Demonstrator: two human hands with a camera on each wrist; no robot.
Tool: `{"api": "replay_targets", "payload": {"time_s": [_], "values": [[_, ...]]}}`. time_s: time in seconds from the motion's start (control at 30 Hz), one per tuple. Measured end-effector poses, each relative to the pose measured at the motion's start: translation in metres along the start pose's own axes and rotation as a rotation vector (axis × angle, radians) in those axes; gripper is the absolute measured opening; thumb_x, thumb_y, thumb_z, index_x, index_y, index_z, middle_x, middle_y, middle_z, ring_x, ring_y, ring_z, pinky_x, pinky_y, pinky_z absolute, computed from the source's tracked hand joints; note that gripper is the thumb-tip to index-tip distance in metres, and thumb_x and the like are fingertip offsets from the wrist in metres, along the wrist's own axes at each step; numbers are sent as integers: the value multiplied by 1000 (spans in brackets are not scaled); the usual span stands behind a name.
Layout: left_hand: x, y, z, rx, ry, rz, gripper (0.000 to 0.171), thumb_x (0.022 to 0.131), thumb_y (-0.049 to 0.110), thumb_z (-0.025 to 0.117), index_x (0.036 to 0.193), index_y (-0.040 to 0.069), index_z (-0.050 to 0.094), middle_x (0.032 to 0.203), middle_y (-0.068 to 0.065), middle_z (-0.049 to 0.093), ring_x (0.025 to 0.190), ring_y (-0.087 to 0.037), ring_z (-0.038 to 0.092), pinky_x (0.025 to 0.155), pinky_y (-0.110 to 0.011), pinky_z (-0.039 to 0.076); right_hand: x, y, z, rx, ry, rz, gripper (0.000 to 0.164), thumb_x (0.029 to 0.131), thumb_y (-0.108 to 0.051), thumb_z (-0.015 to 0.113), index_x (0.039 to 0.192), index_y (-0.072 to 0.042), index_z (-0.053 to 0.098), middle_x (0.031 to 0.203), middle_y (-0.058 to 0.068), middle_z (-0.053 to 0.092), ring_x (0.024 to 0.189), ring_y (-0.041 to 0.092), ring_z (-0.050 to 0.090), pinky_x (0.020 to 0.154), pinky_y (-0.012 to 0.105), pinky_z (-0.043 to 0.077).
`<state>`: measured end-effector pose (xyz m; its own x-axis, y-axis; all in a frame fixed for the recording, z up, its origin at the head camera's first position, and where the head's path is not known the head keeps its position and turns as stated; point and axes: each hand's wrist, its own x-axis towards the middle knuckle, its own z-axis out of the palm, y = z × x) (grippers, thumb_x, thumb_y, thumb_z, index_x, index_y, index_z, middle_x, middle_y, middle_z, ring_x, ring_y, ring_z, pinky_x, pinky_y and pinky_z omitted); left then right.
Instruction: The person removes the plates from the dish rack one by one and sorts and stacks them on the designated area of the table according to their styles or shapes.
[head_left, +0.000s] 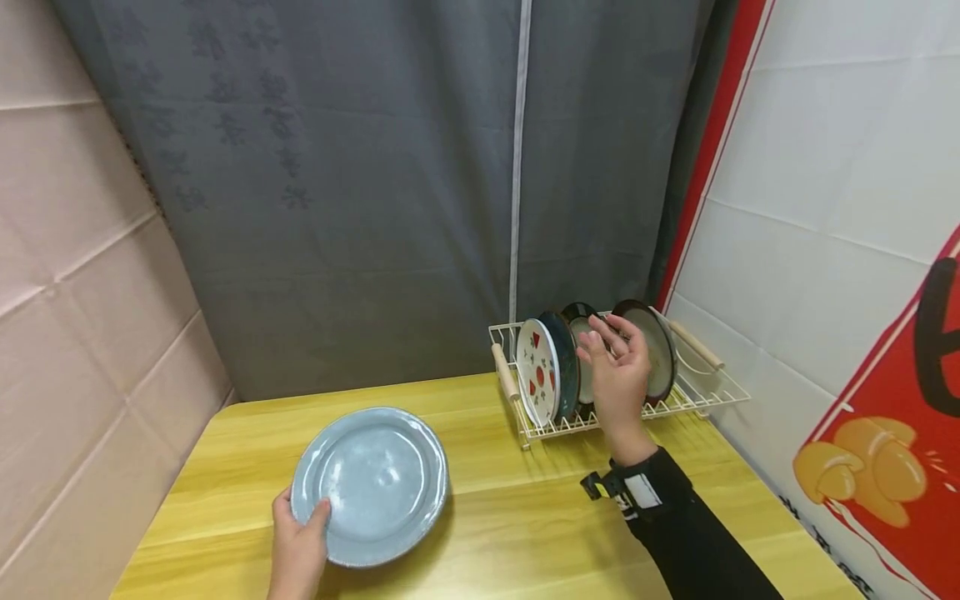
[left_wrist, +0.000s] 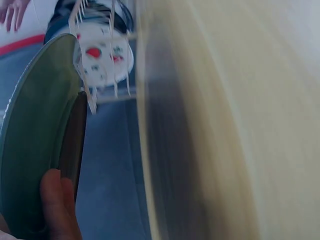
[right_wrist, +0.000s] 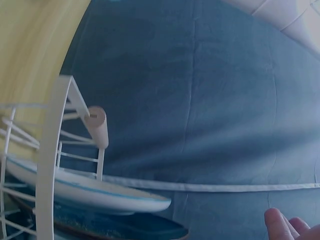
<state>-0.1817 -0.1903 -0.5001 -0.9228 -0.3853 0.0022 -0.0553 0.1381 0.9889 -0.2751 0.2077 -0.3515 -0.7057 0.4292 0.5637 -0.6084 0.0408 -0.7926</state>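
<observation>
Left hand (head_left: 298, 533) and right hand (head_left: 621, 379) are well apart in the head view. The left hand pinches the blue plate (head_left: 386, 487) by its near-left rim, thumb on the upper face. The plate is on the left, over the worktop (head_left: 517, 525). The right hand, its wrist in a black sleeve (head_left: 701, 542), has loosely bent fingers with nothing in them, in front of the rack (head_left: 508, 375). There stand upright a white plate (head_left: 536, 375) with red motifs, a dark blue plate (head_left: 566, 367) just beside it, and dark-rimmed plates. A grey curtain (head_left: 360, 200) hangs behind.

From the left wrist, fingers press the blue plate's underside, which is clear of the worktop. A dark shape (left_wrist: 74, 140) lies against it; I cannot tell whether it is part of the plate.

From the right wrist, fingertips (right_wrist: 276, 225) show apart from the rack's plates.
</observation>
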Motion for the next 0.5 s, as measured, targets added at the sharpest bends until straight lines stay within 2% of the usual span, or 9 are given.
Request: {"api": "replay_targets", "payload": {"time_s": [0.07, 0.1, 0.17, 0.2, 0.33, 0.4, 0.5], "values": [[5, -2, -11, 29, 25, -30, 58, 103, 10, 45, 149, -5, 13, 146, -35, 33, 118, -18, 56, 94, -20, 51, 3, -2, -2, -12, 20, 12, 43, 96, -18, 65, 134, -3, 49, 131, 18, 63, 100, 14, 72, 83, 26, 58], [7, -4, -17, 36, 35, -45, 59, 104, 11, 45, 150, -6, 12, 147, -36, 32, 125, -30, 52, 100, -28, 49, 5, -2, -3, -5, 28, 15, 43, 96, -18, 65, 133, -4, 49, 131, 19, 63, 100, 17, 72, 83, 27, 58], [11, -7, -29, 64, 60, -68, 60, 104, 12, 44, 149, -7, 10, 147, -38, 30, 132, -46, 40, 101, -29, 48, 8, -4, -5, 9, 42, 14, 42, 96, -17, 66, 133, -4, 49, 131, 20, 63, 101, 20, 72, 83, 29, 58], [13, -8, -35, 77, 65, -84, 62, 104, 13, 44, 150, -8, 8, 149, -39, 27, 135, -50, 35, 107, -37, 43, 9, -4, -6, 16, 48, 10, 41, 96, -16, 65, 132, -5, 50, 130, 21, 63, 101, 20, 72, 83, 28, 58], [22, -12, -62, 149, 95, -166, 70, 102, 14, 45, 152, -7, 1, 154, -39, 16, 140, -54, 26, 114, -44, 38, 14, -5, -11, 22, 79, -8, 43, 95, -17, 67, 132, -4, 51, 129, 21, 63, 102, 23, 71, 83, 29, 58], [27, -13, -74, 182, 101, -201, 72, 102, 13, 44, 152, -7, -3, 155, -39, 9, 140, -56, 21, 115, -61, 24, 16, -6, -15, 9, 94, -6, 44, 95, -17, 67, 133, -3, 50, 130, 20, 63, 102, 22, 71, 83, 27, 58], [33, -18, -88, 205, 133, -211, 73, 101, 15, 44, 151, -9, -3, 154, -41, 10, 139, -57, 21, 115, -61, 23, 17, -8, -22, -17, 101, 11, 46, 95, -20, 68, 134, -5, 49, 133, 19, 62, 103, 19, 71, 82, 23, 58]]}}
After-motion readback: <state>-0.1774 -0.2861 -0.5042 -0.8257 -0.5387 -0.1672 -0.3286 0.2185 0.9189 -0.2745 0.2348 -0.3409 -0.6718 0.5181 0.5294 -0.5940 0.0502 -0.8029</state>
